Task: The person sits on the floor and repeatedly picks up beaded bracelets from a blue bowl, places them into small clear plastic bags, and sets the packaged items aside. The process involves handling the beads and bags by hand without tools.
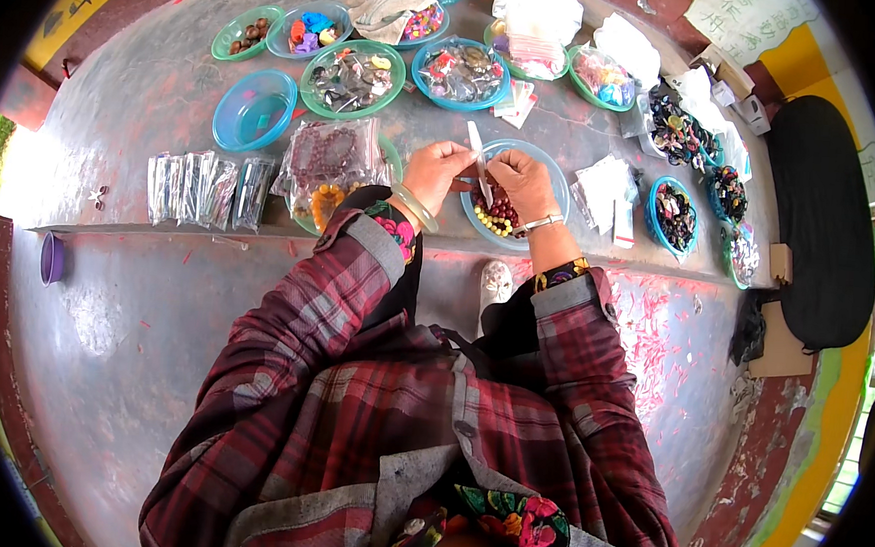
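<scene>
My left hand (435, 178) is closed in a pinch on a narrow white strip (474, 137), perhaps the edge of a small bag, which stands up between my hands. My right hand (523, 184) has its fingers bent and pressed together at the strip's other side. What sits in its fingertips is partly hidden. Just beneath, a light blue basin (561, 189) contains dark red beads (502, 203) and yellow beads (493, 222). I cannot tell whether the red beads hang from my right hand or lie in the basin.
Left of my hands are bagged bead strings (333, 152), a row of clear packets (192, 188) and a blue basin (257, 107). Farther back stand a green basin (353, 80) and a blue basin (462, 74) of small goods. White cards (603, 188) and a blue basket (672, 216) lie right.
</scene>
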The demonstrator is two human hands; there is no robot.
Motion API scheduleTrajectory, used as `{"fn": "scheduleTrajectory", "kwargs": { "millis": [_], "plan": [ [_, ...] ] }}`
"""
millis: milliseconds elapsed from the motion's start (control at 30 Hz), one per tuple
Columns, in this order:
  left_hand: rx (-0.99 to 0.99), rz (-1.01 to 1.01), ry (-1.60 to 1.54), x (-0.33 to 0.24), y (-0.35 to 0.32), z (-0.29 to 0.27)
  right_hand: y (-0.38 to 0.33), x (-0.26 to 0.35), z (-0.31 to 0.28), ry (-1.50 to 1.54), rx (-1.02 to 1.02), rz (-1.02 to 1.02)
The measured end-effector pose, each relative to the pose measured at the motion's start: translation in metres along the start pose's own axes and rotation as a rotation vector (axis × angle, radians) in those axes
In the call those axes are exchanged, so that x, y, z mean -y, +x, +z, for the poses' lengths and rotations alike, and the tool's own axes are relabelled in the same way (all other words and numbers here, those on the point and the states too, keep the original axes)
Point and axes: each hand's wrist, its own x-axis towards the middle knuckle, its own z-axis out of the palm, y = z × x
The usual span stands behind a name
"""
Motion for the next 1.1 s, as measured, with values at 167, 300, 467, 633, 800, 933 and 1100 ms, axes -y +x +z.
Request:
{"fn": "scheduleTrajectory", "kwargs": {
  "millis": [167, 300, 467, 633, 800, 933, 1100],
  "plan": [
    [0.001, -0.003, 0.032, 0.000, -0.001, -0.001, -0.007, 0.015, 0.005, -0.057, 0.020, 0.025],
    [0.031, -0.009, 0.031, 0.000, -0.001, -0.001, -0.005, 0.014, 0.004, 0.124, 0.072, 0.111],
    [0.068, 0.013, -0.008, -0.001, 0.000, -0.003, -0.005, 0.014, -0.002, 0.464, 0.129, 0.241],
    [0.103, 0.002, -0.072, -0.004, -0.002, -0.002, -0.001, 0.006, -0.005, 0.521, 0.138, 0.221],
    [0.166, 0.004, -0.093, 0.000, 0.000, -0.003, -0.002, 0.008, -0.007, 0.375, 0.128, 0.162],
    [0.177, 0.002, -0.134, 0.006, 0.004, -0.006, -0.001, 0.007, -0.008, 0.333, 0.116, 0.157],
    [0.170, -0.010, -0.169, 0.006, 0.005, -0.007, -0.003, 0.011, -0.009, 0.397, 0.111, 0.188]
  ]
}}
